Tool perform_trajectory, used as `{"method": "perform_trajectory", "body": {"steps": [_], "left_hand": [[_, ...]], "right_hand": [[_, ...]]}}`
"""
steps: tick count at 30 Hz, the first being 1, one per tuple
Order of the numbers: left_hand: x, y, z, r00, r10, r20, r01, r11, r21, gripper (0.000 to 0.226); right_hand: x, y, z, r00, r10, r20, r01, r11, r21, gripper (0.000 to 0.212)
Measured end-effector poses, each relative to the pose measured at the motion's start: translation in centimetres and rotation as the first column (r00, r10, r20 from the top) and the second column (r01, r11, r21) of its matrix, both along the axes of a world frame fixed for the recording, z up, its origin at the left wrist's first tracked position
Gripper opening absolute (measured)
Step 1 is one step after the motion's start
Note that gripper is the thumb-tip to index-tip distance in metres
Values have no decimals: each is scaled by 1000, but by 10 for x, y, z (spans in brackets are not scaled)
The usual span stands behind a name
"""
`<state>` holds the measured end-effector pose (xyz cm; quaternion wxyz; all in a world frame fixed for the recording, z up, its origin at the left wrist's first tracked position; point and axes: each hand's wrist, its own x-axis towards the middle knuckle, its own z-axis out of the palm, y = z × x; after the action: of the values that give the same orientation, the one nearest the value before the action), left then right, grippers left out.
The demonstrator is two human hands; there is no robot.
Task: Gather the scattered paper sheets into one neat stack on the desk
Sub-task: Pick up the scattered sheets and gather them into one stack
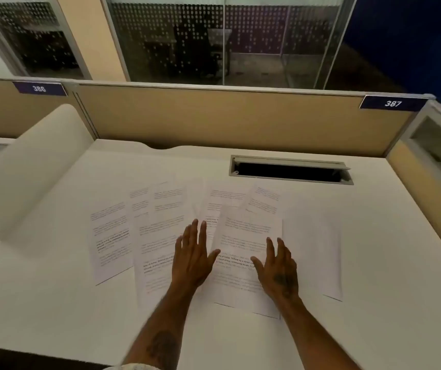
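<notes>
You have 1 view only, head-mounted, wide-angle. It looks forward and steeply down from above the near edge of the white laminate desk [53,303], close over it, facing the tan fabric partition panel [214,116] and the glass wall beyond. Nothing overlaps with another view.

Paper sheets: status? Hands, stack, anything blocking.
Left hand and right hand flat, fingers spread, gripping nothing. Paper sheets fanned out, overlapping, not stacked. Open cable hatch behind, clear of them.

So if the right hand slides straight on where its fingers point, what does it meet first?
The right hand already lies on a printed sheet; straight ahead it would likely reach the overlapping far sheet, well before the cable slot.
</notes>
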<state>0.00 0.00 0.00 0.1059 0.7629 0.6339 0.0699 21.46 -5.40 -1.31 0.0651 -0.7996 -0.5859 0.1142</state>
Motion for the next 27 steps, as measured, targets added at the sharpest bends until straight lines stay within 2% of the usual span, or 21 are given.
{"method": "perform_trajectory", "body": {"steps": [3, 7, 14, 18, 20, 22, 23, 27], "left_hand": [[9, -4, -8, 997, 72, 29, -68, 991, -116, 82], [21, -6, -18, 945, 242, 220, -167, 935, -311, 71], [30, 2, -27, 835, 401, 378, -225, 874, -431, 58], [33, 7, -25, 774, 427, 468, -186, 860, -476, 40], [31, 9, -20, 744, 414, 524, -150, 868, -473, 28], [21, 12, -11, 666, 433, 608, -134, 871, -473, 17], [14, 13, -7, 608, 452, 653, -133, 869, -477, 13], [-30, 18, 18, 289, 543, 789, -60, 833, -551, 24]], "right_hand": [[2, -3, -7, 990, -123, -69, 119, 991, -52, 74], [3, -5, -14, 949, -249, -196, 240, 968, -66, 71], [2, 4, -14, 876, -348, -335, 341, 936, -83, 73], [3, 14, -12, 719, -465, -516, 483, 869, -111, 70], [4, 22, -8, 652, -476, -590, 509, 852, -124, 49], [6, 32, -1, 612, -421, -670, 481, 870, -107, 25], [6, 37, 4, 581, -379, -720, 465, 881, -89, 21], [-5, 61, 30, 484, -218, -847, 361, 932, -33, 23]]}}
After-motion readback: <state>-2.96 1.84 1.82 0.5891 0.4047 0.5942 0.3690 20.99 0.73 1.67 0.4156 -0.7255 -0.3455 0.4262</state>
